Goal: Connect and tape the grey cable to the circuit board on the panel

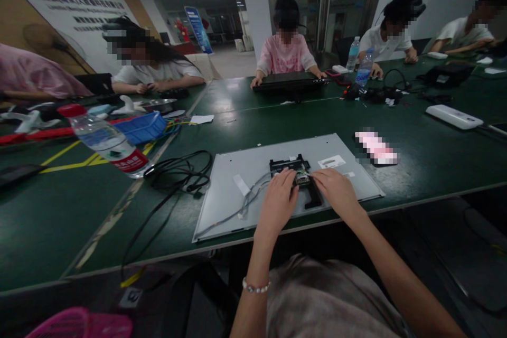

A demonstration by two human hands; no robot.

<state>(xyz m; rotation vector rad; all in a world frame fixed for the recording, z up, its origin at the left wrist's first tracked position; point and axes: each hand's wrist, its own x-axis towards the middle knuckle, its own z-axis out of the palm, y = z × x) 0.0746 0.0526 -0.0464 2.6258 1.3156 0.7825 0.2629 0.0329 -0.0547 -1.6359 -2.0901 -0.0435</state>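
A flat silver display panel [225, 179] lies face down on the green table before me. On its middle sits a black plastic bracket [312, 198] with a small green circuit board [302, 176] in it. My left hand [278, 198] rests over the bracket's left side, fingers closed against it beside the board. From the right, my right hand [336, 190] reaches to the board's edge with thumb and fingers pinched; what is between the tips is too small to make out. Grey cables [247, 202] run from the bracket across the panel to the left.
Left of the panel lie a coiled black cable [186, 174], a tilted water bottle [109, 142] and a blue basket [142, 127]. A phone [376, 148] and a white device [454, 116] are on the right. Across the table a person holds a dark panel [291, 82]; other people sit nearby.
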